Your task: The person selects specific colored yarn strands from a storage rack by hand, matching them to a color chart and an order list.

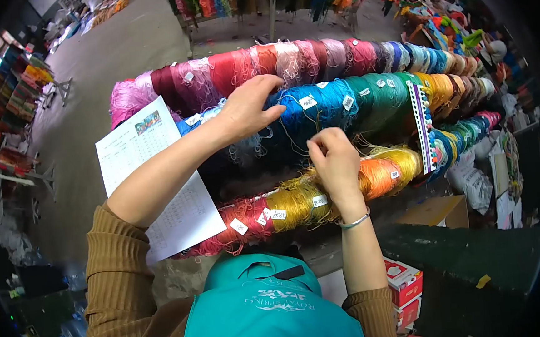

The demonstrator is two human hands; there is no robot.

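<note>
My left hand (252, 109) reaches over the middle bar, thumb and fingers apart, at the blue thread hanks (319, 105). Lower and to the right, my right hand (335, 157) is closed in a pinch. A thin loose strand of thread (285, 128) hangs from the blue hanks down to its fingertips. Under that hand lie olive-gold hanks (297, 198) and orange hanks (380, 174) on the near bar. Small white labels with handwriting (308, 102) are on many hanks.
A printed sheet (151, 177) lies across the left ends of the bars. Pink and red hanks (232, 70) fill the far bar. A white-and-purple strip with coloured samples (422, 126) hangs at right. A cardboard box (436, 212) and red-and-white boxes (404, 281) stand below.
</note>
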